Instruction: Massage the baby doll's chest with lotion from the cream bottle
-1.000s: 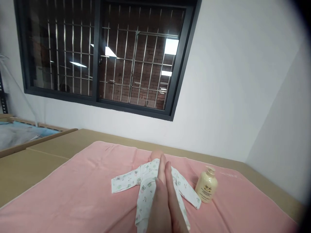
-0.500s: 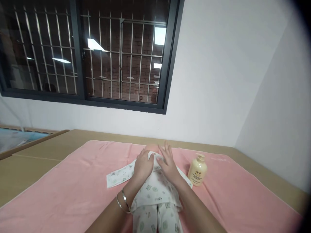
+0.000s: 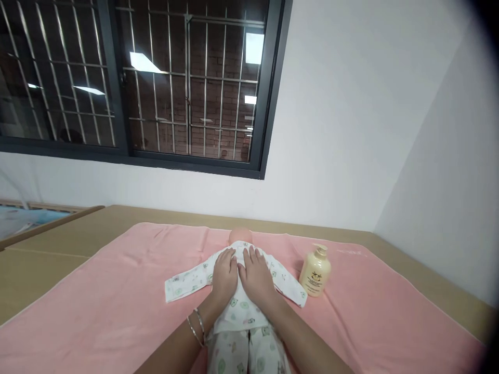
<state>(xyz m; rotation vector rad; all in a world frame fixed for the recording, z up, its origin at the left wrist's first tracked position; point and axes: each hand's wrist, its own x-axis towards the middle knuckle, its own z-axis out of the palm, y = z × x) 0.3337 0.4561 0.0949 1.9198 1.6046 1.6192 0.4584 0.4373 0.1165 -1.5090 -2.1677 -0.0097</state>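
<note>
A baby doll (image 3: 240, 236) lies with its head toward the wall, dressed in a white long-sleeved top (image 3: 242, 311) and matching trousers (image 3: 230, 353) with a small green print. Its sleeves spread out to both sides. My left hand (image 3: 225, 274) rests flat on the upper left of the top, fingers pointing toward the head. Beside it, my right hand (image 3: 256, 275) lies flat on the upper right, with the two thumbs close together. Neither hand grasps anything. Two silver bangles (image 3: 198, 327) circle my left wrist.
A pale yellow pump bottle (image 3: 315, 271) stands right of the doll, close to the sleeve end. Under everything spreads a pink cloth (image 3: 117, 291) on a tan surface (image 3: 58, 259). A white wall (image 3: 331, 130) and a dark-framed barred window (image 3: 191, 88) rise behind.
My hands have come down from near the doll's neck onto its upper torso. My right fingers, raised before, now lie flat. More of the doll's head and right sleeve shows.
</note>
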